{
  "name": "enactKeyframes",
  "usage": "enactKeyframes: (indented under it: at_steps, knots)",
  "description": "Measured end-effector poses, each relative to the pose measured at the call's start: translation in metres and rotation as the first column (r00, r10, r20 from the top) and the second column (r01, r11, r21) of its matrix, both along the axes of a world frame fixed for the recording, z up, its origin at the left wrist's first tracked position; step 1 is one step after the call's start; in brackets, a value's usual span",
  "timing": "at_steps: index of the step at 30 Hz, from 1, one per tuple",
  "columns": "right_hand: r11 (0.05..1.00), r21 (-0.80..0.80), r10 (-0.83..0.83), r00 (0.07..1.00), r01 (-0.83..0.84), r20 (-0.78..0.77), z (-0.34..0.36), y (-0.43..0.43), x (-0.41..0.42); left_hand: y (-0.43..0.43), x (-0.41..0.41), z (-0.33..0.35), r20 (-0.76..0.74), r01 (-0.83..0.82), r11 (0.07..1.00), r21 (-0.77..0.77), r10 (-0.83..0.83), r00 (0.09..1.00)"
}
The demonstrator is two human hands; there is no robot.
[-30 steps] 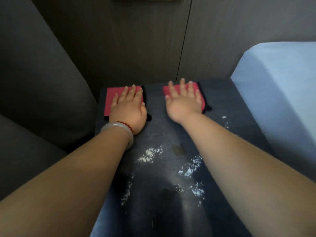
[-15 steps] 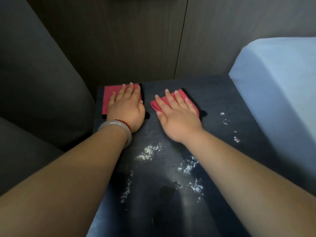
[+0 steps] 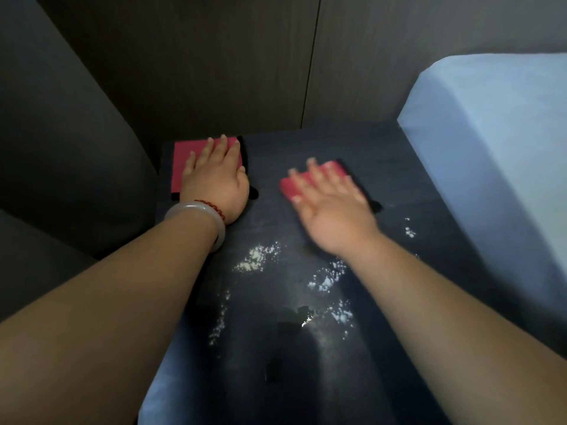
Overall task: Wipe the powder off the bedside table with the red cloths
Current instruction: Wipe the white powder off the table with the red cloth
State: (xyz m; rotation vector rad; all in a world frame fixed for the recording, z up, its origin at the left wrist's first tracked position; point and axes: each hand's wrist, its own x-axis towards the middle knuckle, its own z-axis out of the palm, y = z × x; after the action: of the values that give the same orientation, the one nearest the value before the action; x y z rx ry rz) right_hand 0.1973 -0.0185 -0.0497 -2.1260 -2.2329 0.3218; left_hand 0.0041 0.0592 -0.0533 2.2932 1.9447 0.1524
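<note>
cloths (image 3: 184, 161) red | table (image 3: 270, 161) black | powder (image 3: 256, 259) white | bed (image 3: 491, 133) pale blue

A dark wood-panelled wall (image 3: 245, 56) stands behind, a grey upholstered seat (image 3: 61, 133) at left, a pale blue bed (image 3: 491, 148) at right.

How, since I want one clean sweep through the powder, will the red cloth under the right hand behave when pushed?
Probably floppy: the red cloth lies thin and flat under the flat right hand, so it may bunch. It likely slides readily, since the bedside table looks smooth and glossy. Being light, it probably needs steady palm pressure.
</note>
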Motion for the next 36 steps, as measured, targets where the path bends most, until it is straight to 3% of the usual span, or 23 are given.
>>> enactKeyframes:
  at_steps: [3, 5, 7, 9, 11, 13, 16, 18, 20, 22, 24, 26, 28, 32, 34, 36]
  knots:
    - [0.933, -0.032, -0.357, 0.933, 0.359, 0.045, -0.001, 0.01, 0.053, 0.001, 0.0, -0.001, -0.002, -0.001, 1.0, 0.004, 0.001, 1.0]
    - [0.897, -0.054, -0.434, 0.898, 0.438, 0.066, -0.001, 0.012, 0.045, 0.002, 0.0, -0.001, -0.01, -0.002, 1.0, 0.001, 0.002, 1.0]
    - [0.949, -0.003, -0.315, 0.947, 0.316, 0.056, -0.001, 0.005, 0.004, 0.002, 0.0, 0.0, -0.015, -0.003, 1.0, -0.002, 0.003, 1.0]
    - [0.997, 0.039, -0.059, 0.998, 0.06, -0.006, -0.001, -0.013, -0.038, 0.002, 0.0, 0.0, -0.009, 0.002, 1.0, 0.0, -0.002, 1.0]
    - [0.991, 0.038, 0.128, 0.99, -0.125, -0.059, -0.001, -0.027, -0.051, 0.002, 0.0, 0.0, -0.01, 0.004, 1.0, -0.006, -0.004, 1.0]
    - [0.991, 0.028, 0.134, 0.99, -0.133, -0.052, 0.002, -0.023, -0.03, 0.001, 0.0, 0.001, -0.01, 0.003, 1.0, 0.001, -0.002, 1.0]
    - [0.989, 0.0, -0.144, 0.989, 0.145, 0.04, -0.002, -0.009, 0.025, 0.001, 0.001, 0.002, -0.022, -0.007, 1.0, -0.002, 0.007, 1.0]
    - [0.919, -0.02, -0.392, 0.919, 0.393, 0.049, -0.002, -0.001, 0.051, 0.001, 0.001, 0.001, -0.023, -0.005, 1.0, -0.006, 0.005, 1.0]
    - [0.859, -0.006, -0.512, 0.858, 0.513, 0.039, -0.003, 0.001, 0.044, 0.001, 0.0, 0.001, -0.017, 0.005, 1.0, -0.003, -0.005, 1.0]
    - [0.916, 0.026, -0.401, 0.916, 0.401, 0.018, -0.002, -0.006, 0.008, 0.002, -0.001, 0.0, -0.01, 0.008, 1.0, 0.0, -0.008, 1.0]
    - [0.992, 0.074, -0.1, 0.994, 0.103, -0.044, -0.003, -0.027, -0.034, 0.003, -0.001, -0.001, -0.011, 0.01, 1.0, 0.001, -0.01, 1.0]
    - [0.993, 0.066, 0.1, 0.994, -0.097, -0.044, -0.001, -0.046, -0.042, 0.003, -0.001, -0.001, -0.007, 0.007, 1.0, -0.001, -0.007, 1.0]
    - [0.999, 0.023, 0.038, 0.999, -0.038, -0.009, -0.002, -0.041, -0.009, 0.002, 0.0, -0.001, -0.009, 0.004, 1.0, 0.0, -0.004, 1.0]
    - [0.928, -0.004, -0.373, 0.927, 0.373, 0.043, -0.003, -0.023, 0.046, 0.003, -0.001, -0.002, -0.022, 0.0, 1.0, -0.003, 0.0, 1.0]
    - [0.936, 0.018, -0.353, 0.935, 0.352, 0.033, -0.003, -0.028, 0.019, 0.003, -0.001, 0.0, -0.016, -0.001, 1.0, -0.007, 0.001, 1.0]
    - [0.985, 0.06, -0.158, 0.987, 0.16, -0.04, -0.004, -0.039, -0.022, 0.002, 0.001, 0.001, -0.013, -0.005, 1.0, -0.001, 0.005, 1.0]
